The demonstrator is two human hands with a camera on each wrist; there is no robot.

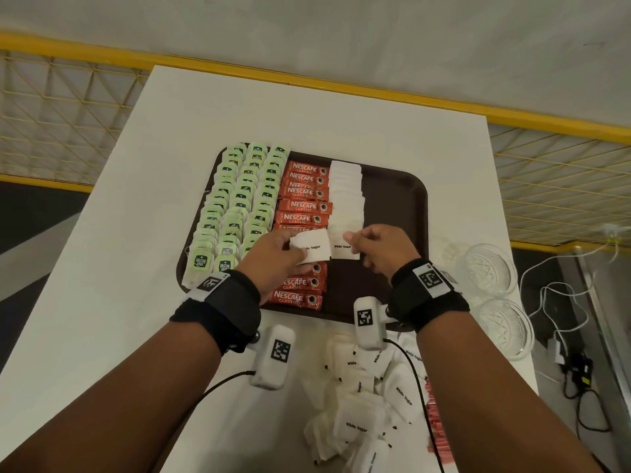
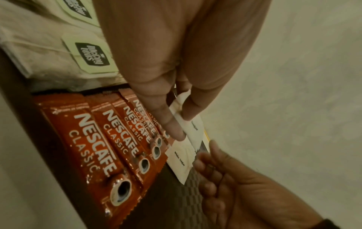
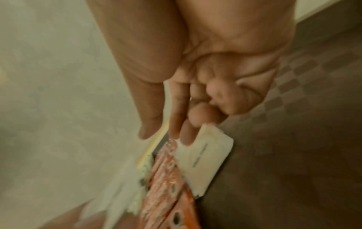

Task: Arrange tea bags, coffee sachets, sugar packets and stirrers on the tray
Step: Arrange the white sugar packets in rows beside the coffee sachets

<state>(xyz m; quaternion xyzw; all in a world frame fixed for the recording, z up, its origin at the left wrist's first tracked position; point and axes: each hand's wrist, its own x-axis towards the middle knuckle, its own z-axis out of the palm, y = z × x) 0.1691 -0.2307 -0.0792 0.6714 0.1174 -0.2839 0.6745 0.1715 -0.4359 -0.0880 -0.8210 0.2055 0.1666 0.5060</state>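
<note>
At mid-frame of the head view we see the left hand pinching a sugar packet between thumb and fingers, over the coffee sachets. Just right of it, the right hand pinches a second packet, thumb on top, at the lower end of the sugar row. The two packets almost touch. All this sits on the brown tray, with the tea bags filling its left side. At lower centre, loose sugar packets lie heaped on the table, pink stirrers beside them, and two glass bowls stand at right.
</note>
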